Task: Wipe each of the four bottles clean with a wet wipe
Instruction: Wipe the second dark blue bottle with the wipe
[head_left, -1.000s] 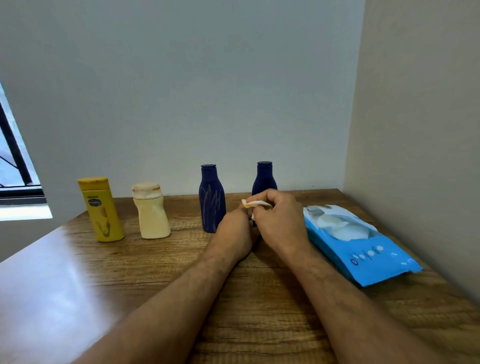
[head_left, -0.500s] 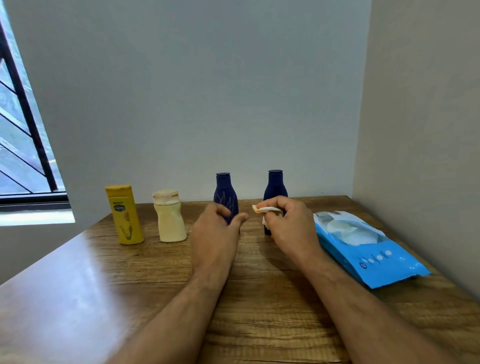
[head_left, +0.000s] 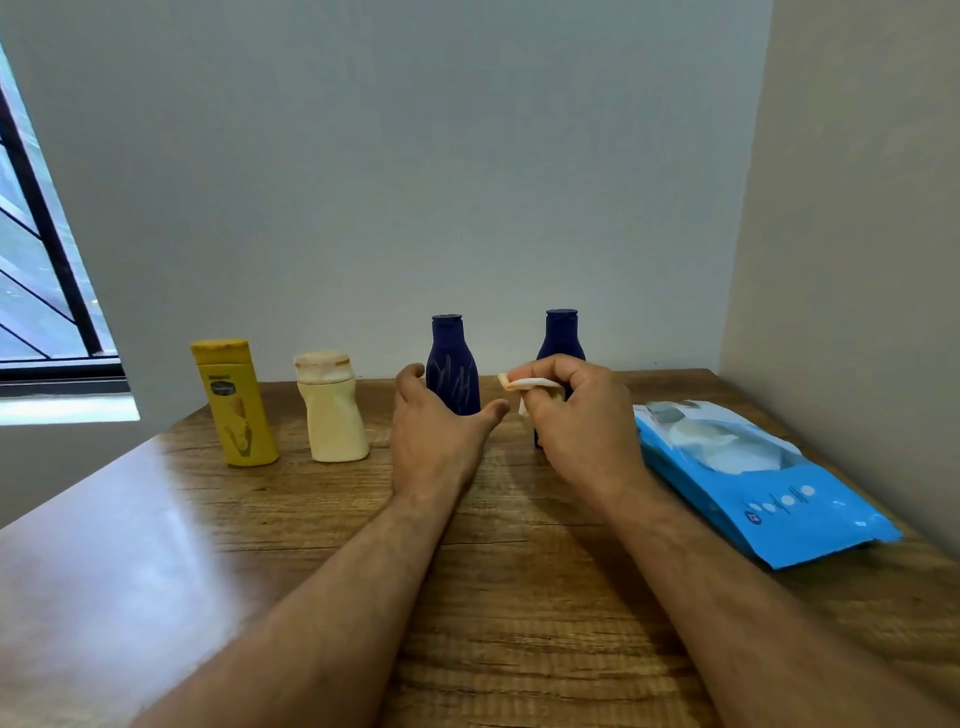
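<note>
Along the back of the wooden table (head_left: 519, 597) stand a yellow bottle (head_left: 235, 402), a cream bottle (head_left: 332, 408) and two dark blue bottles. The left blue bottle (head_left: 453, 366) shows pale streaks on its front. My left hand (head_left: 434, 434) is spread just in front of it, fingers to its left and thumb to its right, apart from it. My right hand (head_left: 576, 415) pinches a folded wet wipe (head_left: 527, 385) and covers the lower part of the right blue bottle (head_left: 561, 335).
A blue pack of wet wipes (head_left: 769, 493) lies flat at the right, near the side wall. The back wall rises directly behind the bottles. A window (head_left: 41, 291) is at the far left.
My left hand has come away from my right hand and moved left to the streaked blue bottle, opening its fingers. My right hand keeps the wipe. The view has shifted slightly.
</note>
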